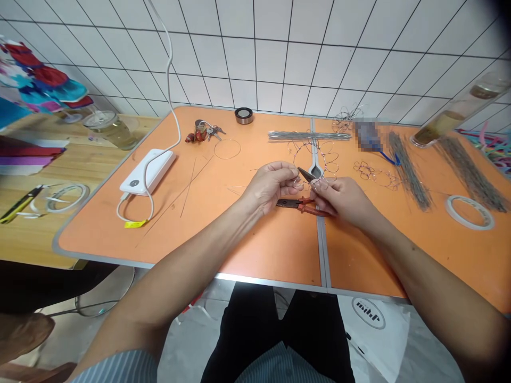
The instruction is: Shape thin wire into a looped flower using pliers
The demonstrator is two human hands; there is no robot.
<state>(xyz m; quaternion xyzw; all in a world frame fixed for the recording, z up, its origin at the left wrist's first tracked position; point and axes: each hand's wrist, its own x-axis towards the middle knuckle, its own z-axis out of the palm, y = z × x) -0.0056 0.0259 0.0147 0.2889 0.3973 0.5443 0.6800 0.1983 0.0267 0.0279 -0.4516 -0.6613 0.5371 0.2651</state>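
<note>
Just left of the table seam, my left hand (273, 183) is closed, its fingertips pinching a thin wire (297, 183) with a small bend. Opposite it, my right hand (343, 197) is wrapped round a tool with dark pointed jaws (305, 174), which look like needle-nose pliers; its handles are mostly hidden in the palm. The jaw tip comes close to the left fingertips; whether it grips the wire I cannot tell. Below the hands lie red-handled pliers (289, 204). Behind them rests a ring of thin wire loops (330, 158).
Straight wires (307, 136) lie at the back, with wire bundles (411, 170) to the right. A white tape roll (470, 213) is at far right. Leftward are a white power bank (147, 171) with cable, keys (204, 131) and a dark tape roll (244, 115). A cutter (19, 205) lies farther left.
</note>
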